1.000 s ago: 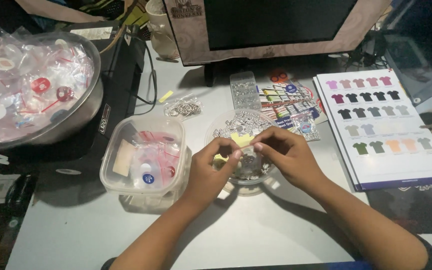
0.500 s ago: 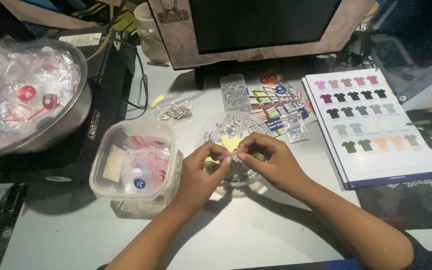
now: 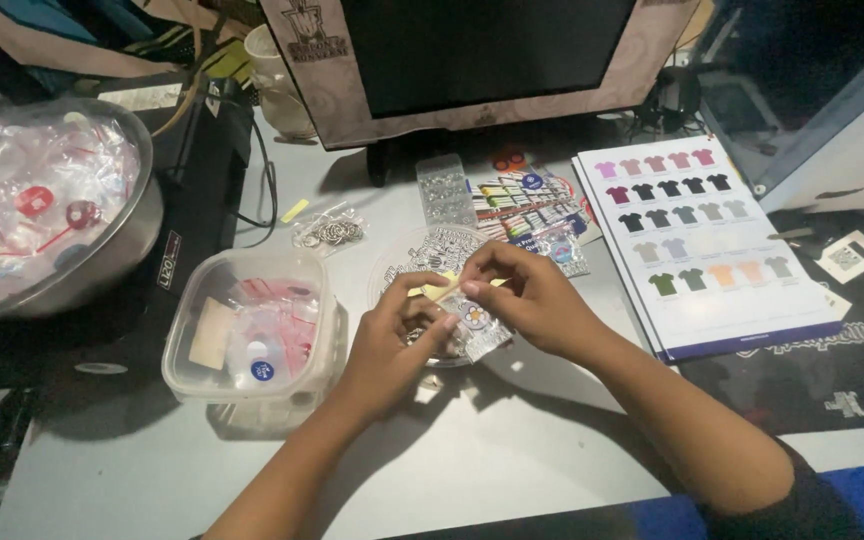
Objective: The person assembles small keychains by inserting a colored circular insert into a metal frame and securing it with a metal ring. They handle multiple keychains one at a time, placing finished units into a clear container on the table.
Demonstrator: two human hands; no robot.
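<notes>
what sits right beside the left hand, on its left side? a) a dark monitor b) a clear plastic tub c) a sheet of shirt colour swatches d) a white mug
b: the clear plastic tub stands on the table just left of the left hand; the swatch sheet lies on the far right.

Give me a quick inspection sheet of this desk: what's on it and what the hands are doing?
Surface: grey desk, dimly lit, crowded at the back.
Job's things: small clear packet with a round badge and a thin yellow strip, held over a clear round tray.
Clutter: clear tub of packets; metal bowl of bagged items; loose metal rings; shirt colour chart; sticker sheets; cup.
Grips: left hand and right hand both pinch the packet, fingertips close together.
Cables: dark cable beside a black box.
Surroundings: monitor, screen dark.
</notes>
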